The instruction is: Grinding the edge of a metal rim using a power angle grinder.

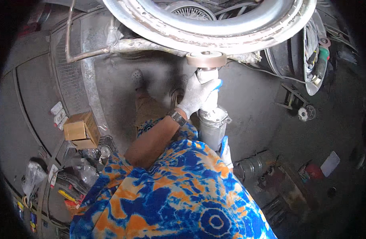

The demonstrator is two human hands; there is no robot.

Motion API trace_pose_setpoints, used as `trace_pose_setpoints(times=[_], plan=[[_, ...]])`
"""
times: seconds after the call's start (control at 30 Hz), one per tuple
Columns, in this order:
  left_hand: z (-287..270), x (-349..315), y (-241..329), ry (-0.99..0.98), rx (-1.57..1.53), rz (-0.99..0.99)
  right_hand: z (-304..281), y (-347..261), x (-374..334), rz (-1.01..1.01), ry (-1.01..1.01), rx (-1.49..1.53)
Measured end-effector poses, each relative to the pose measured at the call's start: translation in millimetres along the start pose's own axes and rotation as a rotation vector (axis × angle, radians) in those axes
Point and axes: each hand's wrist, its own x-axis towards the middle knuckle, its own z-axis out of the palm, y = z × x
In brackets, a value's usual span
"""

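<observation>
Grinder (212,132): wheel (207,61) at metal ring (213,43)
Left hand (199,92): wrapped round its neck
Right hand (227,156): beside its body — grip hidden, can't tell

No words, numbers or signs can be read. On the cardboard box (75,130) at nine o'clock, the wristwatch (178,118) near the clock's centre and the green angle grinder (322,57) at two o'clock, any print is too small or blurred to make out.

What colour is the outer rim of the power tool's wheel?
Wheel rim: dull pinkish-brown, shown in the head view.
</observation>
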Motion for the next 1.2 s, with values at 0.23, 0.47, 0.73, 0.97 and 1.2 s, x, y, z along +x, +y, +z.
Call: trace_pose_setpoints(times=[0.23,0.47,0.73,0.97,1.2], plan=[[-32.5,-6.0,23.5,-0.012,0.104,0.026,35.9,15.7,4.6,0.108,-0.150,0.072],[-72.6,-11.1,57.1,0.010,0.223,0.106,90.5,20.1,13.7,-0.026,-0.147,0.008],[-85.5,-16.9,82.5,0.104,0.162,0.125,109.1,5.4,23.4,-0.175,-0.154,-0.149],[-50.8,-10.2,27.5,0.044,0.518,0.205,35.0,90.2,50.8,-0.283,-0.236,-0.517],[24.0,10.5,-16.6,-0.032,0.053,0.038,-32.6,51.1,54.4,-0.062,-0.045,-0.065]])
